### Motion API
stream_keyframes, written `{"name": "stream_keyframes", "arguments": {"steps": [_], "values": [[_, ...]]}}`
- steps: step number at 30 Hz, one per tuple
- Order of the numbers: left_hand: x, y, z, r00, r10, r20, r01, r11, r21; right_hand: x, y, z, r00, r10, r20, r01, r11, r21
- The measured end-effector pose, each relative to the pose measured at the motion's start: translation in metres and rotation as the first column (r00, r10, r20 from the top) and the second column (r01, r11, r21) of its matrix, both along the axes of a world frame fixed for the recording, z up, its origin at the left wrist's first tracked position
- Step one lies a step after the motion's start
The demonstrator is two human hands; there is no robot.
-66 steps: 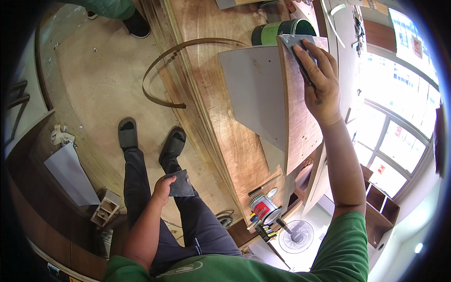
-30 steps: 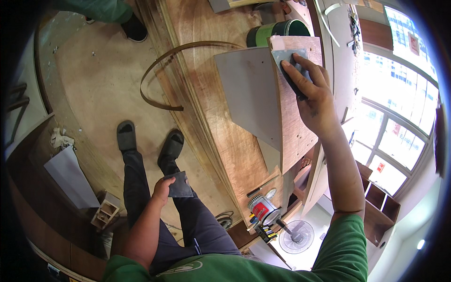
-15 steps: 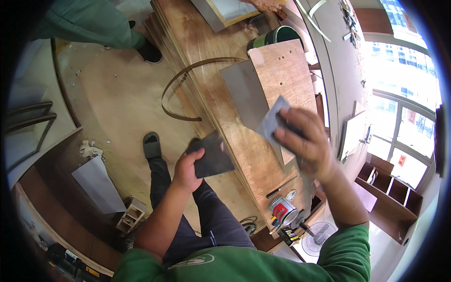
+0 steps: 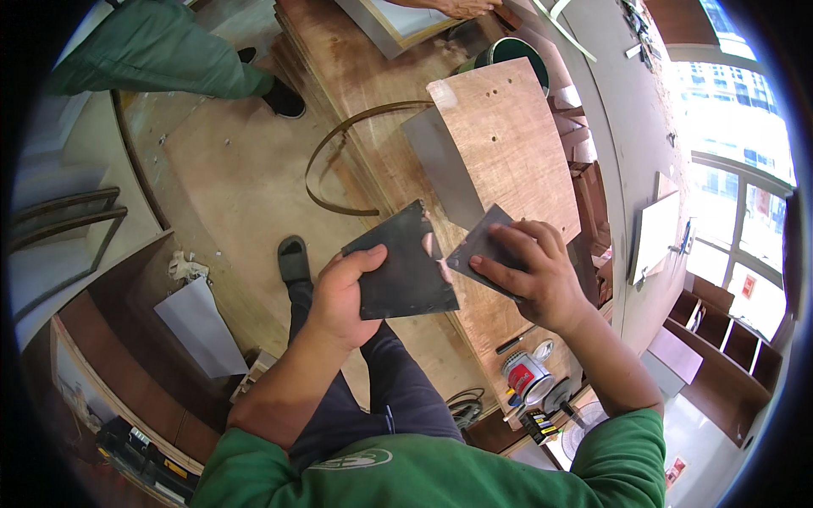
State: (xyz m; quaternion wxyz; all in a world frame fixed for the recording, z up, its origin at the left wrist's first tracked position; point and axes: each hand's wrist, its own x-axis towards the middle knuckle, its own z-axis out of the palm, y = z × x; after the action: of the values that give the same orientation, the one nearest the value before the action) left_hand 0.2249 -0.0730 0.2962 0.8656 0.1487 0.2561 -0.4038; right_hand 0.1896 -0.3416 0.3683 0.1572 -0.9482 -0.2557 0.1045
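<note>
My left hand [image 4: 340, 292] grips a dark, flat rectangular putty plate [image 4: 398, 275], thumb on top. Pinkish paste [image 4: 436, 256] clings along its right edge. My right hand [image 4: 533, 275] is closed on a smaller dark flat scraper [image 4: 494, 245], fingers pressed over its upper face. The scraper's left tip meets or nearly meets the pasty edge of the plate. Beyond my right hand lies a light wooden board [image 4: 508, 144] with several small dark holes and a pale smear at its upper left corner. A grey panel [image 4: 445, 165] stands against its left side.
Stacked plywood sheets [image 4: 339, 59] support the work. A curved brown strip [image 4: 318, 165] sticks out over their left edge. An opened tin with a red label [image 4: 527, 378] stands at the near right, a green bucket [image 4: 529, 57] at the back. Another person's leg [image 4: 169, 55] is far left.
My right hand has swung left and down from over the wooden board, bringing the scraper to the plate. My left hand has shifted slightly right with the plate, whose pasty edge now shows.
</note>
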Motion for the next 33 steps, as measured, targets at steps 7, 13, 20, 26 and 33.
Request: {"name": "stream_keyframes", "arguments": {"steps": [7,13,20,26,33], "values": [[0.012,0.033,-0.008,0.984,0.052,0.169,-0.054,0.999,0.006,0.058,-0.001,0.04,0.594,-0.6,-0.536,0.751,0.653,0.101],[0.014,0.041,-0.048,0.993,-0.077,0.092,0.079,0.997,-0.021,0.204,-0.038,0.029,0.244,-0.476,-0.845,0.952,0.283,0.116],[0.031,0.069,-0.076,0.991,-0.133,-0.007,0.133,0.991,0.023,0.295,-0.036,-0.006,0.05,-0.535,-0.844,0.877,0.428,-0.219],[0.053,0.098,-0.093,0.991,-0.129,-0.041,0.131,0.991,0.041,0.319,-0.027,-0.017,-0.073,-0.627,-0.775,0.84,0.381,-0.387],[0.069,0.11,-0.101,0.991,-0.121,-0.06,0.121,0.993,0.005,0.33,-0.026,-0.024,-0.129,-0.694,-0.708,0.803,0.346,-0.485]]}}
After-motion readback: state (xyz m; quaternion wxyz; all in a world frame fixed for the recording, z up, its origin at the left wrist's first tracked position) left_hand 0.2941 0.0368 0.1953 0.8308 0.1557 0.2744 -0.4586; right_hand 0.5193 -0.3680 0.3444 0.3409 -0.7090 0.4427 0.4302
